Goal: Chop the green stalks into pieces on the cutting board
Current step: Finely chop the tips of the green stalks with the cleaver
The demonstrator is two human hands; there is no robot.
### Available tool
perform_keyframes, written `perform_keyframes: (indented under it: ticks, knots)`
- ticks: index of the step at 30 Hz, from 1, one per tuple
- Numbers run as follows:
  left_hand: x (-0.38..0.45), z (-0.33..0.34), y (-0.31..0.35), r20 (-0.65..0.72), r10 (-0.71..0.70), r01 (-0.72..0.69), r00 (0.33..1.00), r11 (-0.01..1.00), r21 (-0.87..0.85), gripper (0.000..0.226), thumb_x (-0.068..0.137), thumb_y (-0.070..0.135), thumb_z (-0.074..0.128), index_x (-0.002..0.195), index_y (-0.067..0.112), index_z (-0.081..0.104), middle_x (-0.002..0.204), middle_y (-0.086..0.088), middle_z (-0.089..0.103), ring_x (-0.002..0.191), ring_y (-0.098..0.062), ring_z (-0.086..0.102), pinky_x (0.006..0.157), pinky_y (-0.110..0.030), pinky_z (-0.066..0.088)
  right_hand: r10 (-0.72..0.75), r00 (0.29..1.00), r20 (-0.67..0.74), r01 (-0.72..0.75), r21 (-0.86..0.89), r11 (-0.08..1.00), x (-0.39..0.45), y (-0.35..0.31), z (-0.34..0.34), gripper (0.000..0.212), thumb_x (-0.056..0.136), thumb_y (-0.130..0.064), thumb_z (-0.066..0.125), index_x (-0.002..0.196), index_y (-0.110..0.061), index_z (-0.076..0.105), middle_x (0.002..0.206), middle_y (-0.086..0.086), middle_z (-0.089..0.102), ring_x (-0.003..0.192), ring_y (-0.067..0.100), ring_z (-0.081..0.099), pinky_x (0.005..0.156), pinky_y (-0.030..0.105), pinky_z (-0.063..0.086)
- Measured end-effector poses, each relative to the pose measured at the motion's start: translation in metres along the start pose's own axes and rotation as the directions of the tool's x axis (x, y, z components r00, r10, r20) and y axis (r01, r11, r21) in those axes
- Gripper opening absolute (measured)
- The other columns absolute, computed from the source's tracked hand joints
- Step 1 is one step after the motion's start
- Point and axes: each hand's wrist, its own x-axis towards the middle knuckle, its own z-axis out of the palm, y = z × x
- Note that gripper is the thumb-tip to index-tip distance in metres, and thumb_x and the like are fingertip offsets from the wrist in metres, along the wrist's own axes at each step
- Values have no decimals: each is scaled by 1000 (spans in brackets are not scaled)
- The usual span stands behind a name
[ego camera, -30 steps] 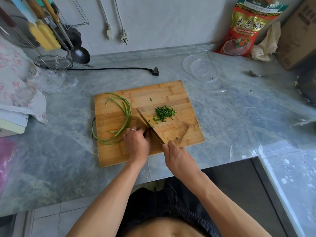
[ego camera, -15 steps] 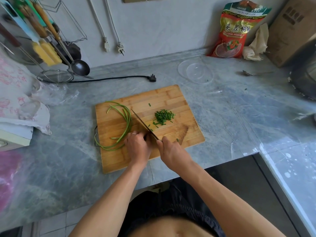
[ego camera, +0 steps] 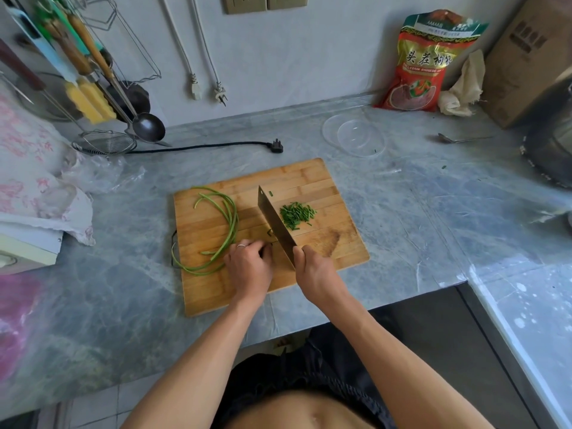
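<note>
Bright daylight; soft shadows; wide-angle warp, blur at edges.

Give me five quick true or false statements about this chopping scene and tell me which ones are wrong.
1. The right hand holds the cleaver with its blade over the cutting board. True.
2. The pile of chopped pieces lies to the left of the blade. False: it lies to the right of it.
3. The left hand pins the green stalks near the blade. True.
4. The clear bowl sits on the cutting board. False: it sits on the counter beyond the board.
5. The uncut stalks lie straight. False: they curve, and one end hangs off the board's left edge.
</note>
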Motion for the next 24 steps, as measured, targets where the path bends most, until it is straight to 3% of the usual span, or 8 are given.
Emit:
perform_keyframes:
  ticks: [3,11,15,18,21,24]
  knots:
    - [0,2,-3,4,-2,2,1000,1000,-20,10,86,22,69,87,25,79,87,-3,71,84,-30,59,73,-37,37,13,1000,-13,-13,5,1000,4,4,-10,40,103,-45,26,78,-18,42,67,9,54,57,30,50,55,40,40]
    - [-4,1,-9,-6,98,-97,995,995,33,13,90,21,69,98,18,79,97,-6,72,90,-30,59,79,-40,41,-74,997,15,74,4,997,-1,7,-28,40,104,-39,31,73,-16,42,61,1,48,53,17,42,47,28,29]
    - [-4,0,-15,4,153,-153,988,987,48,17,90,19,67,103,20,78,99,-5,72,91,-29,59,80,-42,44,-101,995,22,102,-29,994,-6,5,-24,40,104,-37,33,68,-19,37,57,2,42,51,22,38,48,32,26]
    - [-1,-2,-14,7,112,-112,994,994,4,16,89,19,67,100,22,78,97,-2,73,90,-27,61,80,-40,44,-157,987,37,159,-62,985,-13,4,-24,39,105,-29,35,67,-22,33,56,-1,34,52,27,34,53,36,24]
    - [1,-5,-14,8,73,-73,997,997,-4,12,87,20,69,95,21,77,89,-2,74,84,-28,62,77,-40,45,-166,984,57,170,-74,983,-19,5,-22,35,106,-24,34,73,-12,36,58,-4,29,54,27,31,55,35,21]
    - [1,-6,-14,6,55,-55,998,998,-21,8,85,21,72,90,22,79,85,-5,71,81,-30,61,74,-40,46,-145,989,40,147,-53,988,-21,11,-18,38,105,-31,35,70,-14,35,58,-2,32,52,23,29,54,35,23]
